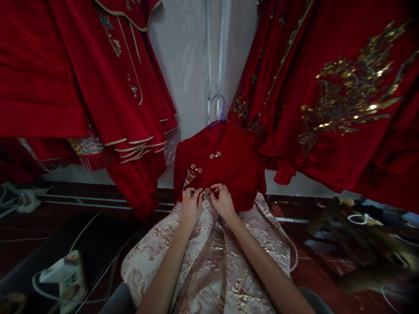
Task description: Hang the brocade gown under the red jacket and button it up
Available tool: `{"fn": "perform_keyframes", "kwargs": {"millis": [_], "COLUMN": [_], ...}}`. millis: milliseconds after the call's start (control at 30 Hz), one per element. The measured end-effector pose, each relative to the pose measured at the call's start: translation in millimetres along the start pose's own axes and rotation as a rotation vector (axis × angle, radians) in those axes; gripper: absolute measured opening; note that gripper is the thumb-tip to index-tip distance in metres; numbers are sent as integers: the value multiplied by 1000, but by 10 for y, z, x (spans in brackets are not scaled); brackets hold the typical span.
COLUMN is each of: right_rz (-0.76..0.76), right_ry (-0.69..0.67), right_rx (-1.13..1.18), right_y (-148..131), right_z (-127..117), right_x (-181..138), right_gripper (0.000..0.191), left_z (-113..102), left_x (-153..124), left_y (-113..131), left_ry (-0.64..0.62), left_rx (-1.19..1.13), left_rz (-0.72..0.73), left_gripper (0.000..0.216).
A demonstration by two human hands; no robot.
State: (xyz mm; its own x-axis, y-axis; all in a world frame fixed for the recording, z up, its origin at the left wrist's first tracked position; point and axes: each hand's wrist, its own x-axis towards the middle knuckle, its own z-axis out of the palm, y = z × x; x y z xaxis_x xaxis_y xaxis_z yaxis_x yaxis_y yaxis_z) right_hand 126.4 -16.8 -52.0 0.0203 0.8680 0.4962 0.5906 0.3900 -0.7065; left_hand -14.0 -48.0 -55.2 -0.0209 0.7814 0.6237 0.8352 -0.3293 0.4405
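Both hands on the small red jacket (pixel 229 168): left hand (pixel 190 206) and right hand (pixel 222 201) pinch its lowest button (pixel 207 191), seemingly the 3rd, at 12 o'clock above the pale skirt (pixel 209 261).

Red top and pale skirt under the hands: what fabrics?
Red top: looks like matte velvet or a similar soft cloth; it shows no sheen. Pale skirt: seemingly brocade, with a woven pattern and metallic glints. The clasp looks beaded, but it is too small to be sure.

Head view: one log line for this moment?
left hand pinches clasp | right hand pinches clasp | red top on hanger | brocade skirt below
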Motion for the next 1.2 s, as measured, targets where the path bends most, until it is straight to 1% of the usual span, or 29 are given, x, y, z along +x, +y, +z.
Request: {"fn": "perform_keyframes", "kwargs": {"millis": [133,267,433,500,600,733,1200], "right_rz": [45,50,68,80,89,99,104], "right_ry": [-67,-128,-176,-180,-160,-148,-164], "right_rx": [83,210,344,377,384,373,405], "right_y": [107,121,106,109,116,127,77], "right_z": [88,74,29,34,55,89,77], "right_x": [-23,-6,17,22,25,29,-86], "right_gripper": [16,12,13,13,12,14,17], "left_z": [45,70,99,136,213,278,213], "left_x": [15,-6,7,17,7,-35,-78], "left_y": [26,28,5,-23,-89,-162,-142], "left_ry": [-32,-29,-3,22,44,8,39], "left_rx": [21,12,-103,-173,-308,-439,-517], "left_rz": [55,37,15,-17,-100,-172,-251], "left_gripper": [21,18,15,14,14,18,16]}}
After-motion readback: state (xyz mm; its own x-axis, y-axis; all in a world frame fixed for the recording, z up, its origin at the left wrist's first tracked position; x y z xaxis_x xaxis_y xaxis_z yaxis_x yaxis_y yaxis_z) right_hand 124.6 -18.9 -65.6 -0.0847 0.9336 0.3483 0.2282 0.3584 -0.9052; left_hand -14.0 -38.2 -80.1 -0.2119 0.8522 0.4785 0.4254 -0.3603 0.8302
